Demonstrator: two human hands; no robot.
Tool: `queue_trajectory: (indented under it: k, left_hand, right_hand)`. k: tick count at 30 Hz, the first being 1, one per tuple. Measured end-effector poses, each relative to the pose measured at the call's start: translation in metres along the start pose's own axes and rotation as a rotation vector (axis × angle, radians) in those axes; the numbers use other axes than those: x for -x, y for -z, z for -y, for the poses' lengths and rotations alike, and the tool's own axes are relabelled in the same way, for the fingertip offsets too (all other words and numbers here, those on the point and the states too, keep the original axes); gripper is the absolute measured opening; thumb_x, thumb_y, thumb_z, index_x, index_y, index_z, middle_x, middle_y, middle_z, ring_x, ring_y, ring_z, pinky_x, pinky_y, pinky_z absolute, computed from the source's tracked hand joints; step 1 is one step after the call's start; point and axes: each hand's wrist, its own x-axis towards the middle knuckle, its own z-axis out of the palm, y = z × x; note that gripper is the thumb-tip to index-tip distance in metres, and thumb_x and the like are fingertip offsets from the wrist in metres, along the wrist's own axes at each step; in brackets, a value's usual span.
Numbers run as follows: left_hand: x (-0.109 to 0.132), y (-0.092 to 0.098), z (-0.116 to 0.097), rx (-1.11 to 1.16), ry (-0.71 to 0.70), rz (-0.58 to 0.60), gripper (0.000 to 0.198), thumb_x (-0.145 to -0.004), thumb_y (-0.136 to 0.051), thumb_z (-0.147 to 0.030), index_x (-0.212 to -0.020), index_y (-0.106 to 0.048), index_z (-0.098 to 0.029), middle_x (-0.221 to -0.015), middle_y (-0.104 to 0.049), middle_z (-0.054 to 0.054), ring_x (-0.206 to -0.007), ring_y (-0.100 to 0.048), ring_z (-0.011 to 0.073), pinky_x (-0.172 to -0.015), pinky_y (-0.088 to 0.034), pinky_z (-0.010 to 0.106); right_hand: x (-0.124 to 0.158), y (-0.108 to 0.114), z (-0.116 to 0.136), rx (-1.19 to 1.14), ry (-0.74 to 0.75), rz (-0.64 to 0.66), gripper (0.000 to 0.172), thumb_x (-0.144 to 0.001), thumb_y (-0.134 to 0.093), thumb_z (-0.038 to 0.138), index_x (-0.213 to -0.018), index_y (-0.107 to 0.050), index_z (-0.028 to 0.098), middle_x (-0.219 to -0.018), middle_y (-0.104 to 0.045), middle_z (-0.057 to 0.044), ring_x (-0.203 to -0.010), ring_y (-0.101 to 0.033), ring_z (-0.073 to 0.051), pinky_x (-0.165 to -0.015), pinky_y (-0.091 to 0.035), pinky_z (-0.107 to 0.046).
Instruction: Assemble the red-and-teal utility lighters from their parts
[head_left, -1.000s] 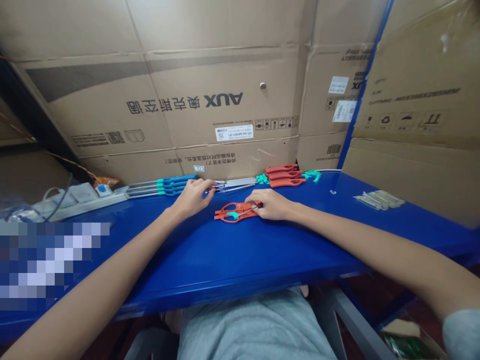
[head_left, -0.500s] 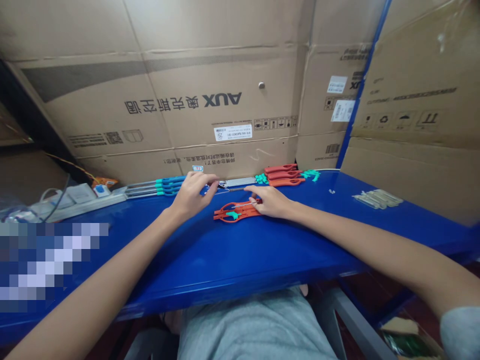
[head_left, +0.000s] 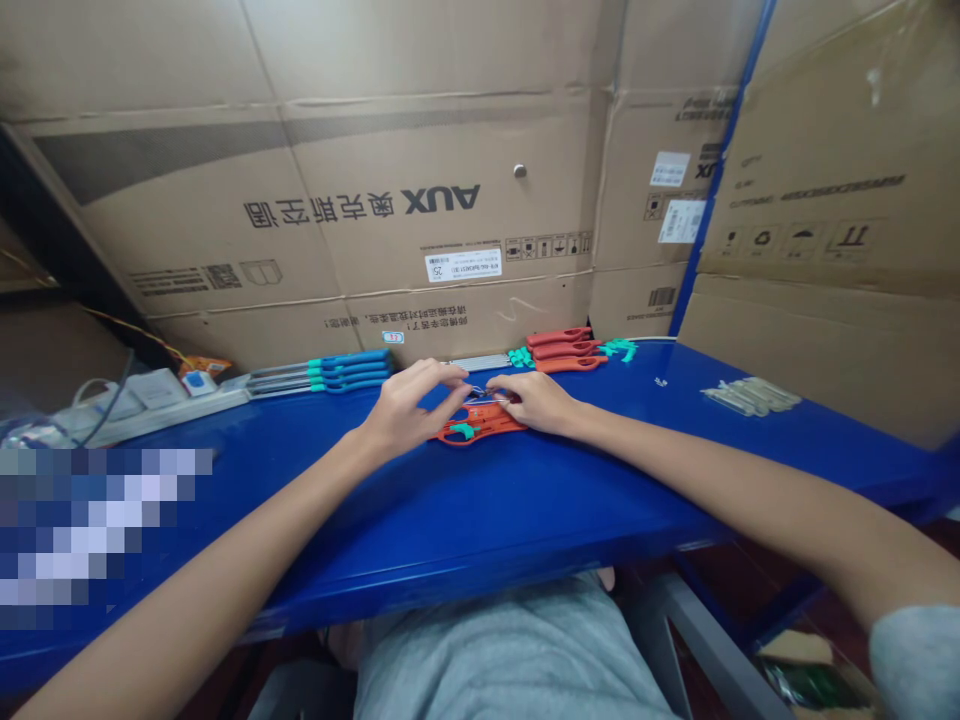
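Left hand point(head_left: 411, 408) and right hand point(head_left: 546, 402), fingers pinched narrow on thin parts point(head_left: 475, 392) too small to make out, nearly meet over the orange shell point(head_left: 496, 421) on the table point(head_left: 450, 510). The left has come closer, so the work now looks two-handed.

1. Power strip point(head_left: 165, 408): left rear of table point(head_left: 450, 510).
2. Handled rods point(head_left: 352, 372): just right of strip.
3. Tubes point(head_left: 484, 362), then handles point(head_left: 566, 352): farther right along rear.
4. Open casing point(head_left: 495, 424): table centre, before tubes.
5. Sticks point(head_left: 754, 395): right side; cardboard point(head_left: 360, 150) behind table.

Soft, diffuse light; slight blur.
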Motion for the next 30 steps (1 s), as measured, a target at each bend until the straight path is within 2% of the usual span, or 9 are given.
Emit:
queue_trajectory:
  k: [8,14,18,23,26,30]
  left_hand:
    - [0.004,0.01,0.011,0.006,0.133,-0.001,0.02,-0.094,-0.044,-0.022,-0.099,-0.062,-0.017,-0.084,-0.07,0.005,-0.078,-0.066,0.0156,-0.074,-0.052,0.03]
    - [0.011,0.005,0.026,-0.071,0.183,0.08,0.018,-0.093,-0.047,-0.023,-0.101,-0.062,-0.017,-0.087,-0.07,0.005,-0.08,-0.065,0.0167,-0.075,-0.052,0.031]
    - [0.015,0.0,0.029,-0.073,0.129,0.2,0.019,-0.092,-0.051,-0.024,-0.106,-0.063,-0.017,-0.093,-0.07,0.008,-0.085,-0.064,0.0188,-0.077,-0.052,0.033]
    - [0.016,-0.008,0.021,-0.047,0.05,0.36,0.025,-0.092,-0.053,-0.03,-0.113,-0.061,-0.018,-0.1,-0.068,0.011,-0.092,-0.061,0.0223,-0.081,-0.051,0.038]
    - [0.014,-0.011,0.015,-0.006,0.011,0.367,0.025,-0.092,-0.054,-0.031,-0.113,-0.061,-0.017,-0.1,-0.068,0.011,-0.093,-0.06,0.0226,-0.083,-0.049,0.039]
    - [0.012,-0.012,0.012,0.006,-0.048,0.301,0.022,-0.092,-0.054,-0.026,-0.111,-0.06,-0.016,-0.101,-0.069,0.011,-0.095,-0.059,0.0223,-0.083,-0.049,0.038]
  right_hand:
    - [0.0,0.001,-0.003,-0.015,0.062,-0.089,0.023,-0.087,-0.053,0.011,-0.103,-0.069,0.016,-0.097,-0.073,-0.007,-0.083,-0.066,-0.017,-0.075,-0.047,-0.027]
    - [0.002,0.0,-0.002,-0.029,0.151,-0.186,0.023,-0.089,-0.052,0.015,-0.105,-0.068,0.016,-0.1,-0.073,-0.008,-0.088,-0.067,-0.018,-0.079,-0.051,-0.029]
    - [0.003,0.001,0.001,-0.058,0.266,-0.231,0.024,-0.09,-0.05,0.016,-0.108,-0.067,0.015,-0.099,-0.073,-0.009,-0.087,-0.068,-0.017,-0.078,-0.053,-0.029]
    - [0.004,0.003,0.006,-0.041,0.407,-0.261,0.025,-0.091,-0.049,0.017,-0.11,-0.066,0.013,-0.093,-0.073,-0.01,-0.08,-0.068,-0.017,-0.072,-0.053,-0.028]
    - [0.005,0.004,0.009,-0.009,0.45,-0.269,0.027,-0.094,-0.046,0.019,-0.113,-0.065,0.013,-0.086,-0.072,-0.009,-0.073,-0.065,-0.016,-0.064,-0.051,-0.026]
    - [0.005,0.005,0.014,0.001,0.491,-0.316,0.027,-0.096,-0.045,0.02,-0.115,-0.063,0.015,-0.082,-0.069,-0.007,-0.068,-0.062,-0.013,-0.061,-0.048,-0.023]
